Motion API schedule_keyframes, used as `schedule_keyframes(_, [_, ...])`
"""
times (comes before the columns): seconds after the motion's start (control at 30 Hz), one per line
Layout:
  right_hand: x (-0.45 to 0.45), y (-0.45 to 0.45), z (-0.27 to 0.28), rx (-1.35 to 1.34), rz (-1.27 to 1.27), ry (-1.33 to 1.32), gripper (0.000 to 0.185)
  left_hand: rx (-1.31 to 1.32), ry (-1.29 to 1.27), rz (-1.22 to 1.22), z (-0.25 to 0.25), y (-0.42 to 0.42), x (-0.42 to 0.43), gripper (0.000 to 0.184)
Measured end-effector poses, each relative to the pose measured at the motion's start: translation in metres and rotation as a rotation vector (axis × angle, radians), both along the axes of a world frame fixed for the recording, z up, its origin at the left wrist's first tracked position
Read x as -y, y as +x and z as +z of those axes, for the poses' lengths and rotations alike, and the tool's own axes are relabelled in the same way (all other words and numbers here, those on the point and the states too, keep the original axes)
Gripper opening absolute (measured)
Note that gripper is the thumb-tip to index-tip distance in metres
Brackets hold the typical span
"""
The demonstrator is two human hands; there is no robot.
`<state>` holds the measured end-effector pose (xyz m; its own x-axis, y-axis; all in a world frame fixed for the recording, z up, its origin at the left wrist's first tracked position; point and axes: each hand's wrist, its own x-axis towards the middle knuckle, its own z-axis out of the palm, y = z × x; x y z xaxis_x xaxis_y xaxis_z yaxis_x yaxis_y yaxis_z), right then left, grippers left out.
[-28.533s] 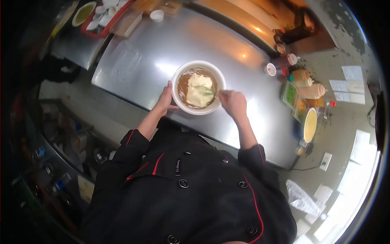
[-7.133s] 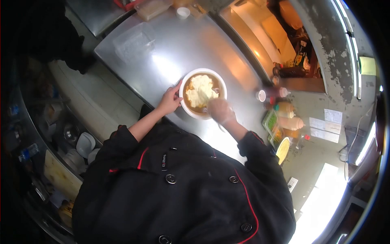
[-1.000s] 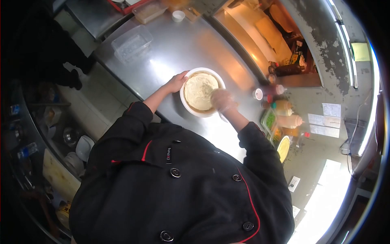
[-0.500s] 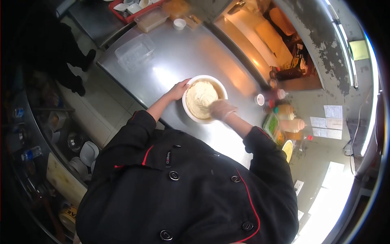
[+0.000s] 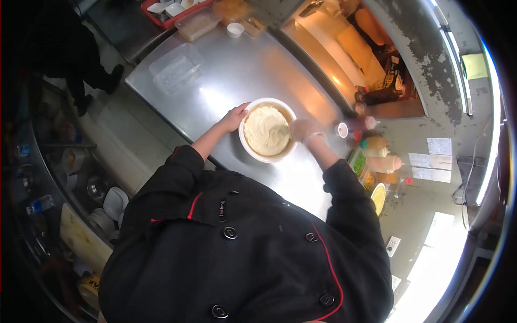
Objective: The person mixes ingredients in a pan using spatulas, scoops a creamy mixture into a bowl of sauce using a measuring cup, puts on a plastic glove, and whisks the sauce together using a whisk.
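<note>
A white round bowl stands on the steel table, filled with a thick, pale cream mixture marked by swirls. My left hand grips the bowl's left rim, thumb near the edge. On the opposite side, my right hand, in a clear plastic glove, is closed at the right rim and smeared by motion. A blurred, thin shape reaches from it over the mixture, perhaps a stirring tool; its kind cannot be made out.
The steel table bears a clear plastic container, a small white cup and another small cup. Sauce bottles line the right wall. A person in dark clothes stands at left, near shelves of dishes.
My right hand has moved right, from over the mixture to the bowl's right rim. The left hand keeps its hold. The other person's feet have shifted left.
</note>
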<state>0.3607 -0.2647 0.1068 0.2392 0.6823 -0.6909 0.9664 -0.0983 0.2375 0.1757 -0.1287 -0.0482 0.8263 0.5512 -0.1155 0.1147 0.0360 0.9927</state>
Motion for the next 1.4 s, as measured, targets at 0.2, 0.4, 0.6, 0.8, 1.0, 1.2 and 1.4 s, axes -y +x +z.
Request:
schedule_keyframes(0.2, [0.015, -0.045, -0.007, -0.045, -0.064, 0.106, 0.02, -0.014, -0.034, -0.034, 0.016, -0.005, 0.001, 0.038])
schedule_keyframes(0.4, [-0.002, 0.015, -0.023, 0.083, -0.053, 0.073, 0.02, 0.01, -0.007, -0.019, 0.004, -0.002, 0.0, 0.038])
schedule_keyframes(0.6, [0.002, -0.066, 0.002, -0.05, 0.103, 0.153, 0.015, -0.014, -0.009, -0.01, 0.011, -0.003, 0.0, 0.038])
schedule_keyframes(0.8, [-0.001, -0.05, 0.023, 0.023, 0.601, 0.106, 0.012, 0.041, -0.008, 0.0, 0.011, -0.004, 0.004, 0.037])
schedule_keyframes(1.0, [-0.037, -0.009, -0.009, 0.08, 0.496, 0.331, 0.011, 0.056, -0.005, -0.018, 0.013, -0.007, 0.003, 0.037])
schedule_keyframes(1.2, [-0.004, -0.002, 0.006, 0.196, 0.227, 0.151, 0.011, 0.047, -0.041, 0.008, 0.008, -0.006, 0.006, 0.038])
schedule_keyframes(1.4, [0.018, -0.055, 0.033, 0.023, 0.283, -0.062, 0.016, 0.065, -0.065, 0.041, 0.003, -0.003, 0.01, 0.039])
